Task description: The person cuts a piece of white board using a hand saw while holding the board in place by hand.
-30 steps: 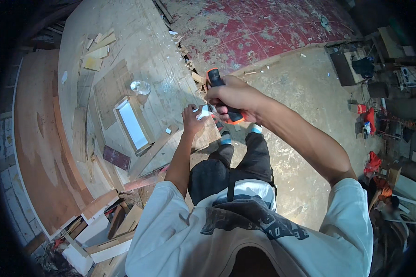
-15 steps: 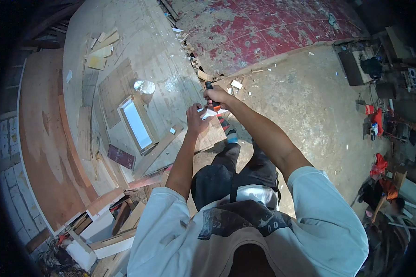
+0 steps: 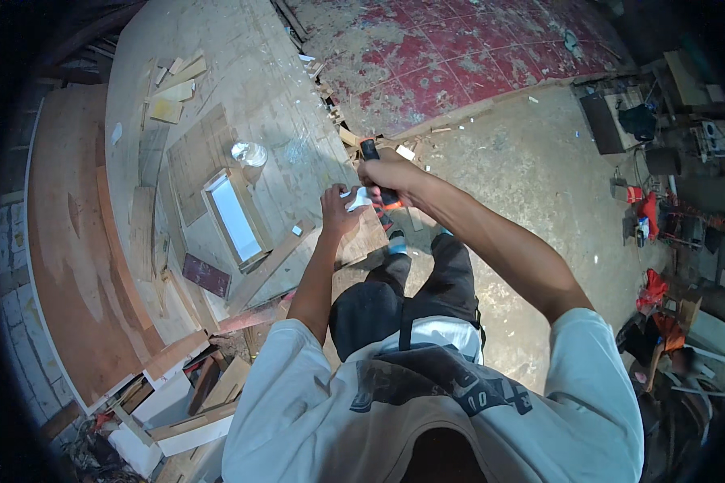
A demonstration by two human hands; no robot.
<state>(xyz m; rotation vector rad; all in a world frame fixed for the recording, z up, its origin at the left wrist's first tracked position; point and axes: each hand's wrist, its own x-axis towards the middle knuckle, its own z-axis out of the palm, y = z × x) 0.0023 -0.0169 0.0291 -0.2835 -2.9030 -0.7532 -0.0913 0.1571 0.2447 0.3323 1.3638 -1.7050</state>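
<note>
My left hand (image 3: 340, 208) is closed at the corner of the wooden worktable, its fingers gripping a small white piece (image 3: 359, 199). My right hand (image 3: 388, 173) is wrapped round a black-and-orange hand tool (image 3: 370, 148), right beside that piece. The lower end of the tool is at the piece's right side, past the table edge; its working tip is too small to make out. A wooden frame with a white panel (image 3: 235, 219) lies on the table to the left of my left hand.
The worktable (image 3: 298, 121) also carries a clear plastic cup (image 3: 250, 153), a dark red block (image 3: 207, 274), a narrow wood strip (image 3: 272, 268) and several offcuts (image 3: 173, 92). A long brown board (image 3: 80, 241) stands at far left. Scraps litter the floor by the table edge.
My right hand has moved slightly right and nearer to me with the tool, and its elbow has swung outward. My left hand stays at the table corner on the white piece.
</note>
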